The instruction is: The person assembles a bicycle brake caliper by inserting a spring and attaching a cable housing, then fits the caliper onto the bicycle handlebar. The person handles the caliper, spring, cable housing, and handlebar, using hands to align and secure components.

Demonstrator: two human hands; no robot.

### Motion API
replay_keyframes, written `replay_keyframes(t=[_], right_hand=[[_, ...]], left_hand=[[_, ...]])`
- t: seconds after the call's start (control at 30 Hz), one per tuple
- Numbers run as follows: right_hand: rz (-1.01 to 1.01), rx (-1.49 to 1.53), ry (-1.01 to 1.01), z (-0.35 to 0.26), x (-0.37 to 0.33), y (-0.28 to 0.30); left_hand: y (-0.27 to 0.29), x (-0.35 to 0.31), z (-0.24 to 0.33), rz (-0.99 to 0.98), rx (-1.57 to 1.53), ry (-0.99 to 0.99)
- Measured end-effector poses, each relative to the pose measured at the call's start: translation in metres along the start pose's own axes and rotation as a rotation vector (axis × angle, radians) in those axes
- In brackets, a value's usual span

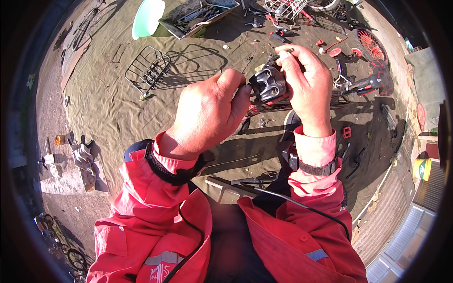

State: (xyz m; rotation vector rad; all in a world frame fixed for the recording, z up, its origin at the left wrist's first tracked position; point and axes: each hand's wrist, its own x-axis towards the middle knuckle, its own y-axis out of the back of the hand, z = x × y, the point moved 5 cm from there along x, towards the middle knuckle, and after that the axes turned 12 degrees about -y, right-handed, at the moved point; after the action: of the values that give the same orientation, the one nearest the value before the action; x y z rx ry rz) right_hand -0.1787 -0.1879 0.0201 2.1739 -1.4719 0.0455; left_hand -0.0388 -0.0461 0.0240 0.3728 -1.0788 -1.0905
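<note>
A glossy black bicycle handlebar stem [269, 85] sits between my hands, above a red-and-black bike frame [278, 104]. My left hand [207, 111] is closed at the stem's left side, its thumb tip at the edge; whatever its fingers hold is hidden. On the other side, my right hand [307, 78] pinches a small dark piece [289, 50] between thumb and forefinger, too small to name. Its other fingers curl behind the stem, out of sight. To the right extends the bike's black saddle [368, 86].
A black wire rack [148, 70] lies on the brown ground sheet [104, 104]. Beyond are a tool tray [198, 30] and a pale green basin [147, 20]. A red-spoked wheel [371, 45] and a red pedal [347, 132] lie right; a grey cloth [84, 160] lies left.
</note>
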Motion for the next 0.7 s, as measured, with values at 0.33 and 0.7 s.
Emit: replay_keyframes(t=[0.33,0.7], right_hand=[[-0.022,-0.039,0.009,0.0015,-0.0002,0.0],[-0.024,-0.035,-0.001,0.0014,-0.0001,-0.0002]], left_hand=[[0.001,-0.0008,0.0006,0.006,-0.01,0.001],[0.0009,-0.0005,0.0012,-0.004,-0.01,-0.004]])
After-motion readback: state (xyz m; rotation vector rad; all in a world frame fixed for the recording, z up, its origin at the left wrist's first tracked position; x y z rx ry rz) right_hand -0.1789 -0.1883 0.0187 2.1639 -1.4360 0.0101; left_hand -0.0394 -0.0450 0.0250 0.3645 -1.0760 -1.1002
